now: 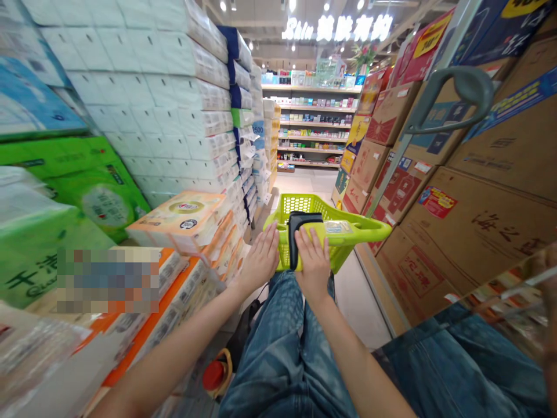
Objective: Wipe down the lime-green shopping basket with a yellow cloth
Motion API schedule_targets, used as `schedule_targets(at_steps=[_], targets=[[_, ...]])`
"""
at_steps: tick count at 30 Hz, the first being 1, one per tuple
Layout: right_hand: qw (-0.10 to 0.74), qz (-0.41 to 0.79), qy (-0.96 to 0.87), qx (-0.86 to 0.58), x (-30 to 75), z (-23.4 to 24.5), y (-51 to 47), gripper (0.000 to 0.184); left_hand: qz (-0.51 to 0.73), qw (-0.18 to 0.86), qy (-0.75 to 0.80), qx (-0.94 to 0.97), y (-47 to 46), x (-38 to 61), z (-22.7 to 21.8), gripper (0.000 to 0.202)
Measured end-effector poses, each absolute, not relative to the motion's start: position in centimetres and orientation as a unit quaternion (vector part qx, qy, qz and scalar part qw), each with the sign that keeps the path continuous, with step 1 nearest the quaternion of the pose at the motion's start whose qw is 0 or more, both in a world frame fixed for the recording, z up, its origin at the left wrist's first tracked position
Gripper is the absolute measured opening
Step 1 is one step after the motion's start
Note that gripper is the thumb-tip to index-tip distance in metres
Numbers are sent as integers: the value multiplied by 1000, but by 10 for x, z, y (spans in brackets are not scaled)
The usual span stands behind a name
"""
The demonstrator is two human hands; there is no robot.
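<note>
A lime-green plastic shopping basket cart (343, 251) stands in front of my legs, its thick rim and handle towards me. My left hand (262, 253) lies on the left part of the handle, fingers stretched forward and close together. On the middle of the handle rests my right hand (312, 255), its fingers laid flat and slightly apart over a yellow-green panel. Between the two hands, a black L-shaped piece (294, 238) sits on the handle. A printed label (338, 227) shows right of it. Little of the basket's inside is visible, and both thumbs are mostly hidden.
Stacked tissue packs (165, 98) line the left side, with orange-and-white packs (183, 215) lower down. Cardboard cartons (491, 226) rise on the right, beside a grey handle (456, 96) on a pole. The aisle floor (315, 181) leads to stocked shelves (311, 125).
</note>
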State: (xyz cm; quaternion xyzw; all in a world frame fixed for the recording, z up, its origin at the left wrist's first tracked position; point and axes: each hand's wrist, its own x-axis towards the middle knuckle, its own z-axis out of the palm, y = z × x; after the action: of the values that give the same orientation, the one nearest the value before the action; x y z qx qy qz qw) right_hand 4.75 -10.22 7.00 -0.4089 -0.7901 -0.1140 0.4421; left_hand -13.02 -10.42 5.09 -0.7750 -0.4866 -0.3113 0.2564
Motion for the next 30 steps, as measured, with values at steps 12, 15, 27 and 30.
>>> schedule_targets(at_steps=[12,15,27,30], targets=[[454,-141,-778,-411,93,67,-92,65,-246,307,-479,-785,-103,-145,53,79],[485,-126,-742,-446,92,63,-92,68,-239,306,-492,-779,-106,-139,54,80],[407,-111,-834,-356,43,64,-102,70,-344,261,-550,-714,-106,-111,39,81],[427,-136,-811,-377,79,66,-94,69,-338,253,-558,-715,-107,-107,42,78]])
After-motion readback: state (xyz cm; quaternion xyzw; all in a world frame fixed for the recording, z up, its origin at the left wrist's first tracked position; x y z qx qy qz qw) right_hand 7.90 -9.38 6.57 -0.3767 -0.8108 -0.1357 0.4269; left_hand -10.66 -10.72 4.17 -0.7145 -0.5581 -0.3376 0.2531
